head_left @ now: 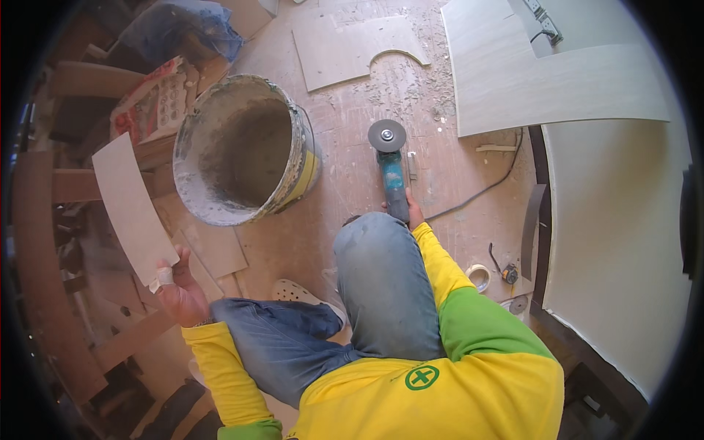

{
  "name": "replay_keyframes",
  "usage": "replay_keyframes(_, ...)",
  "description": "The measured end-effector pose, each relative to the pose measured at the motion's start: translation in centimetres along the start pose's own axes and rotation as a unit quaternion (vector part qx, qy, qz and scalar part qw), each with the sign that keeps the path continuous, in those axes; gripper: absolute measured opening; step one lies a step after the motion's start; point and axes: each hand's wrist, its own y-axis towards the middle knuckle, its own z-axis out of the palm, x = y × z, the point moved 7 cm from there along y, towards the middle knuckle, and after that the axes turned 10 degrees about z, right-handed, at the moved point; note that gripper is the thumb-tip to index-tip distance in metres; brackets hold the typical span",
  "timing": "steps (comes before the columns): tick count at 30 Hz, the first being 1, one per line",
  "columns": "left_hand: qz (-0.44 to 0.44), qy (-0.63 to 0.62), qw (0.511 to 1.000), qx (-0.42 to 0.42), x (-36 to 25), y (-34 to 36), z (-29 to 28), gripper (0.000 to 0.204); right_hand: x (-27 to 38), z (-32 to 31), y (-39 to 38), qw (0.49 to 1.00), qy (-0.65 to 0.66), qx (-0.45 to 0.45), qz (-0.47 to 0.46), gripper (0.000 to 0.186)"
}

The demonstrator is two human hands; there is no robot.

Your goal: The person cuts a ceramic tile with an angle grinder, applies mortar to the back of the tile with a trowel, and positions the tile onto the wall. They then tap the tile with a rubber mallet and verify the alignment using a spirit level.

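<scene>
My left hand [182, 293] is closed on the lower end of a long pale tile strip [130, 205], held up at the left. A whitish wrap covers one of its fingers. Beyond my knee, my right hand [415, 210] grips the rear of a teal and dark angle grinder [393, 176]. The grinder's grey disc [386, 136] points away from me, and I cannot tell whether it spins. My knee hides part of the grinder's rear and some of the right hand.
A mortar-crusted bucket [301, 169] stands left of the grinder. Ahead lies a tile with a curved cutout [337, 55]; a larger notched tile [543, 88] is at right. A dark cable [477, 192] crosses the floor. A tape roll [478, 277] and a tape measure [510, 273] lie near my right arm.
</scene>
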Motion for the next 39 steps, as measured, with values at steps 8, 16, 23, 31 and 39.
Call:
replay_keyframes(8,-0.008,-0.034,0.999,0.027,0.3,0.0,1.2,0.023,6.7,-2.8,-4.9,0.694,-0.614,-0.374,0.043,0.057)
replay_keyframes(16,0.035,-0.034,0.997,0.062,0.0,-1.4,1.8,0.020,14.0,0.3,0.6,0.583,-0.646,-0.460,-0.176,0.046)
replay_keyframes(23,0.010,0.017,0.998,0.052,-1.5,-2.0,2.9,0.019,14.4,-4.7,-0.4,0.602,-0.576,-0.546,-0.089,0.059)
replay_keyframes(31,0.042,0.023,0.994,0.096,-1.0,-2.7,2.0,0.025,12.5,-10.3,-7.2,0.748,-0.390,-0.478,-0.246,0.039)
replay_keyframes(39,-0.035,-0.034,0.996,0.070,-3.7,-4.4,1.6,0.024,13.5,13.8,-20.2,0.885,-0.293,-0.152,-0.327,0.050)
